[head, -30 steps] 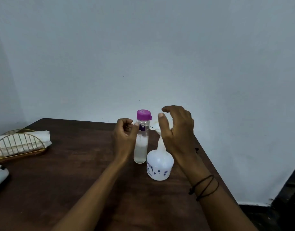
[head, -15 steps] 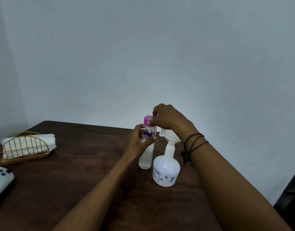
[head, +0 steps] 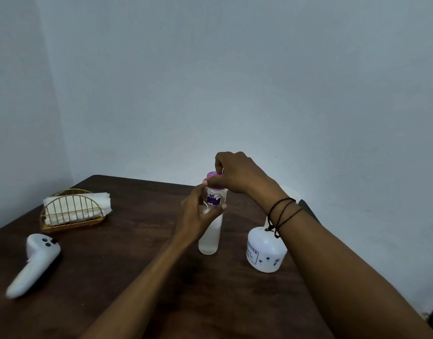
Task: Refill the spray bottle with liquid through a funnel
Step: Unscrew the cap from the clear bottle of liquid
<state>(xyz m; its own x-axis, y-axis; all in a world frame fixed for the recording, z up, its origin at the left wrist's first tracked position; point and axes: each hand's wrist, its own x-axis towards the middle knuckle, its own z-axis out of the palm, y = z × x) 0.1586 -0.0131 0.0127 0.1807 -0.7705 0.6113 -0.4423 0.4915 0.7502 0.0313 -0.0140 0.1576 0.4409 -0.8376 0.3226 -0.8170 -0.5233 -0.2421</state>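
Near the worktop (head: 137,277) far edge, left hand (head: 198,216) grips the clear bottle (head: 210,238) while right hand (head: 237,174) pinches its purple cap (head: 211,175), spray bottle (head: 264,253) just beside.

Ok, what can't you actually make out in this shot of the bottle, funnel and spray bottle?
Head view only:
- Funnel: mostly behind the right wrist; how it sits in the spray bottle is hidden.
- Cap: covered by the right hand, so loosened or tight is unclear.
- Bottle label: partly behind the left hand, unreadable.
- Spray bottle print: too small to read.
- White controller: blurred.
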